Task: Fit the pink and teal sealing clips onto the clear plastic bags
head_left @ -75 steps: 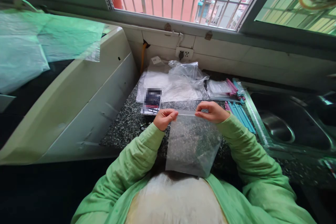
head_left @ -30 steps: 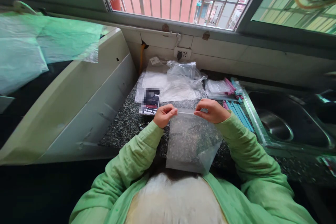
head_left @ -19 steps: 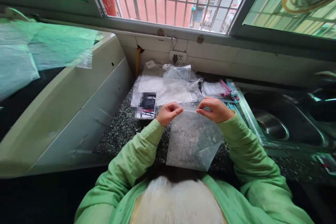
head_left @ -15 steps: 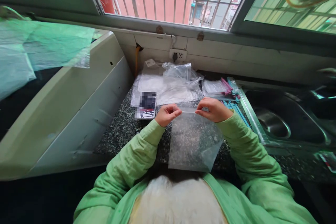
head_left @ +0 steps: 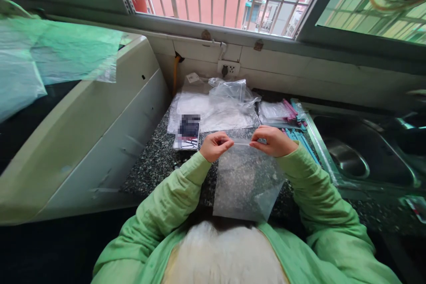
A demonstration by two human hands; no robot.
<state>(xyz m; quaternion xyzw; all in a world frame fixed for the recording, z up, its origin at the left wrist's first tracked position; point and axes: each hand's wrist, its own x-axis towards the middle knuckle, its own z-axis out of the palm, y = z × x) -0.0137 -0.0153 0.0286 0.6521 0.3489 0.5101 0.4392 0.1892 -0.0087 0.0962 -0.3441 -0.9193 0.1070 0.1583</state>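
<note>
Left hand (head_left: 215, 146) and right hand (head_left: 273, 141) pinch the top edge of 1 clear, empty plastic zip bag (head_left: 244, 182) above the speckled granite counter (head_left: 156, 159).

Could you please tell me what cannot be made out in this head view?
- Card: its print is blurred out.
- Clear bag: whether its top strip is sealed is hidden by the left hand and right hand.
- Sink: cut off by the right edge.

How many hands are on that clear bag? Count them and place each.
2. The left hand pinches the top edge of the clear bag at its left corner; the right hand pinches the right corner. No other hands show.
</note>
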